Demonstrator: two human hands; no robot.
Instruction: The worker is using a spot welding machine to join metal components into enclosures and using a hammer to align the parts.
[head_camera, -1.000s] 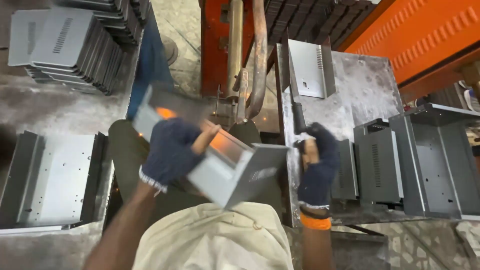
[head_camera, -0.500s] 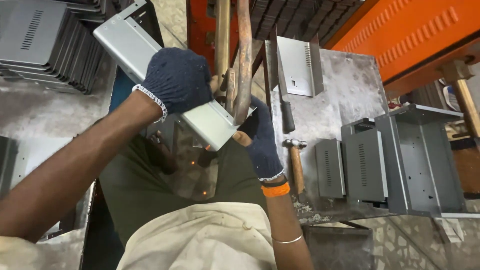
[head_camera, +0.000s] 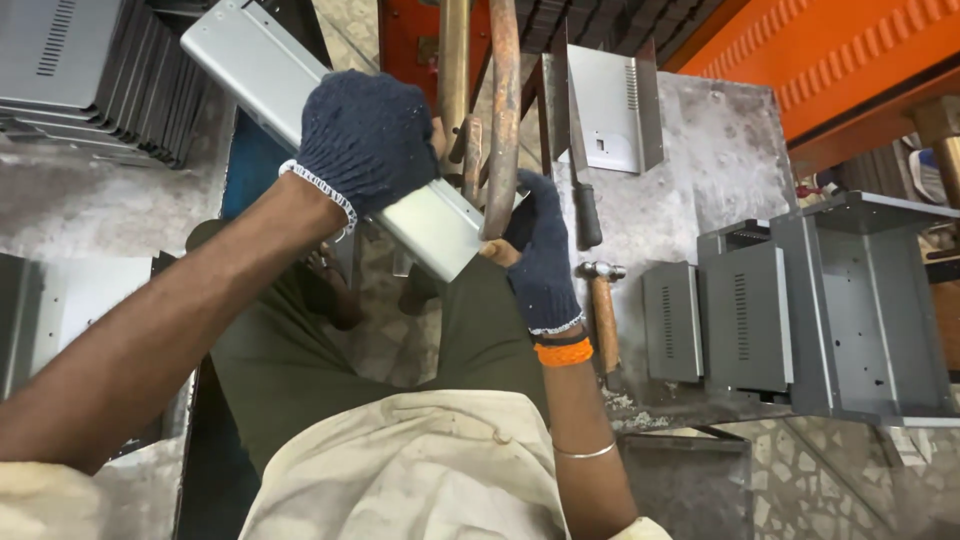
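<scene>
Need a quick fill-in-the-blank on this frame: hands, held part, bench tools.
1. Both hands wear dark blue knit ____.
2. The left hand grips a grey sheet-metal ____ from above.
3. The right hand has an ____ band at the wrist.
4. On the bench, right of that hand, lies a ____ with a wooden handle.

Missing: gloves; panel; orange; hammer

Tight in the middle: two rusty upright metal bars (head_camera: 480, 110) stand right against the long grey sheet-metal panel (head_camera: 320, 130), boxing in the gloved left hand (head_camera: 365, 140) and gloved right hand (head_camera: 540, 255). Just right of that hand, a wooden-handled hammer (head_camera: 603, 305) and a dark-handled flat blade (head_camera: 580, 180) lie on the grey bench (head_camera: 720, 170). Bare bench shows between them and the grey vented metal boxes (head_camera: 780, 320) further right. A stack of grey panels (head_camera: 90, 80) fills the far left.
</scene>
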